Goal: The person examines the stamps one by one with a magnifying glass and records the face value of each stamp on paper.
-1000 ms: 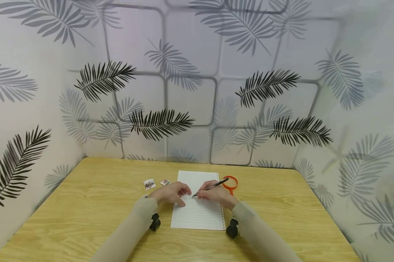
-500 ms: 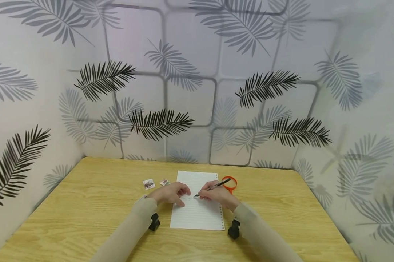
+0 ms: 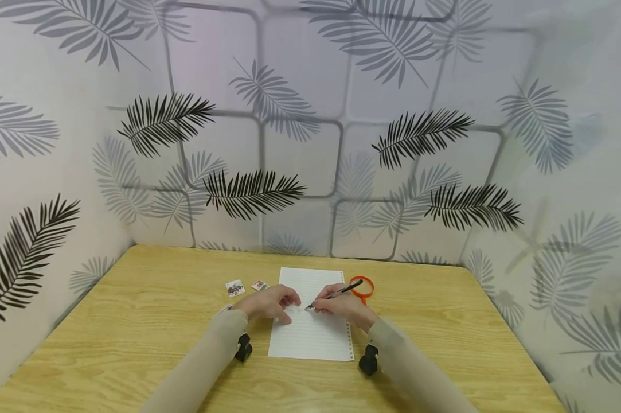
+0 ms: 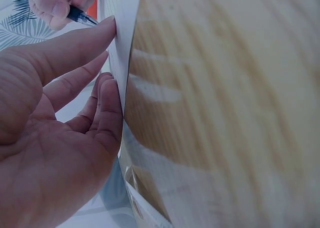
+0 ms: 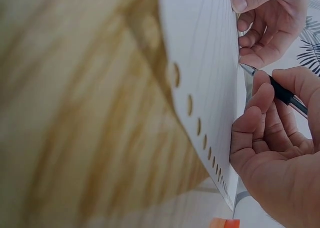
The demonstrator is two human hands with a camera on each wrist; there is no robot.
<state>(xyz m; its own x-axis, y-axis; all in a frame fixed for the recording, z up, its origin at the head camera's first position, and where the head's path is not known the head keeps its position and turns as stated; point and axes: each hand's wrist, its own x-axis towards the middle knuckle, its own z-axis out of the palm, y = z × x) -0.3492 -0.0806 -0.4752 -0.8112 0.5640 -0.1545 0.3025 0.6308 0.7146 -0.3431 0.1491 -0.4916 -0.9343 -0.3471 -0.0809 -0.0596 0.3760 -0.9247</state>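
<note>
Table [image 3: 135,321] stretches wide beyond edges of paper [image 3: 310,343], right grip [image 3: 343,305] pinching a pen [image 3: 350,286], left grip [image 3: 270,302] relaxed.

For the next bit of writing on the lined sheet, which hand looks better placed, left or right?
The right hand, most likely: it holds the pen, tip down at the lined sheet. The left hand holds no pen and rests on the sheet, so it seems better suited to steadying.
</note>
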